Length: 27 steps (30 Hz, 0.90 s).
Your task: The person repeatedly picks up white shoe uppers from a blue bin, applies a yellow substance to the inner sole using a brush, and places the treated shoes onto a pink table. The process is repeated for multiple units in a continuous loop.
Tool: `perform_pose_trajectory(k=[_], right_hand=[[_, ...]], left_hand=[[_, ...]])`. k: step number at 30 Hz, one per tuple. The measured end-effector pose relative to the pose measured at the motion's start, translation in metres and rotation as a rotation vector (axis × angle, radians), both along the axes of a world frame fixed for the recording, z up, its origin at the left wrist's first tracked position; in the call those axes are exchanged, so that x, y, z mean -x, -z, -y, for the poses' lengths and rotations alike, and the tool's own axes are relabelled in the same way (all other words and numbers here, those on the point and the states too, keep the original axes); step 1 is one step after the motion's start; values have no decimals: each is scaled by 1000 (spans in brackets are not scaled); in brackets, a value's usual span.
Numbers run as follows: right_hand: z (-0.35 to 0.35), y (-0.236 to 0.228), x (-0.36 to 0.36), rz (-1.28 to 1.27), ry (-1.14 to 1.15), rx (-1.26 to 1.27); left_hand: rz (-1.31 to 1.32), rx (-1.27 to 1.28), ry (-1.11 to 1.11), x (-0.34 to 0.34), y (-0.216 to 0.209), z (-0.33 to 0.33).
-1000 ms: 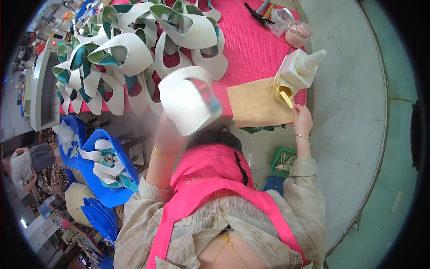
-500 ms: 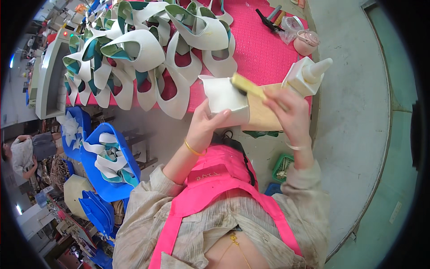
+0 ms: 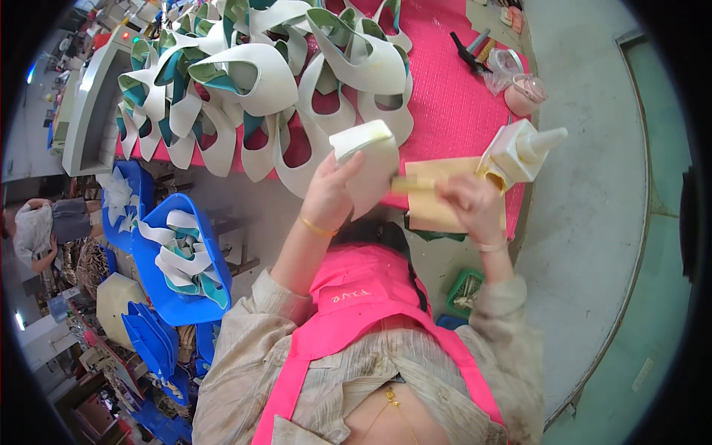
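Observation:
In my left hand (image 3: 330,194) is a white shoe upper (image 3: 377,167), folded over, its smooth side facing right and its pale edge on top. The thumb lies across its face. My right hand (image 3: 473,206) grips a yellow-handled brush (image 3: 414,183), which is smeared by motion and points left, close to the upper's lower right edge. Whether the bristles touch the upper I cannot tell. Below the brush lies a tan board (image 3: 437,213) at the table's near edge. Right behind my right hand stands a white, square-sided bottle (image 3: 512,152) with a cone-shaped nozzle and a yellowish opening.
More white uppers (image 3: 259,83) with green lining crowd the pink tabletop (image 3: 445,89) at left. A pink round container (image 3: 523,95) and a black-headed tool (image 3: 467,53) lie at far right. Blue bins (image 3: 152,256) with uppers stand left; a green basket (image 3: 464,291) sits below.
The shoe upper has turned in my left hand, from its open inner side to its smooth face. The brush has dropped away from its upper edge, down and to the right.

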State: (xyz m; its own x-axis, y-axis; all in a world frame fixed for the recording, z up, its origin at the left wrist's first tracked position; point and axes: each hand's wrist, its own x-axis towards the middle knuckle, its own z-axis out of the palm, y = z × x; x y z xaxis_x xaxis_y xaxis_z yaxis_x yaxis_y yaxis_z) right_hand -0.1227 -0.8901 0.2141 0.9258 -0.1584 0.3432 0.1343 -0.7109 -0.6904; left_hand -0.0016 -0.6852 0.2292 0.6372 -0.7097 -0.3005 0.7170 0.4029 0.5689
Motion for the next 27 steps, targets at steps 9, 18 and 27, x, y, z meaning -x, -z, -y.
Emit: perform_pose_trajectory(k=[9, 18, 27], right_hand=[[25, -43, -60, -221, -286, -429], [18, -22, -6, -134, -275, -32], [12, 2, -24, 105, -218, 239]], left_hand=[[241, -117, 144, 8, -11, 1], [10, -87, 216, 14, 3, -6], [-156, 82, 174, -9, 22, 3]])
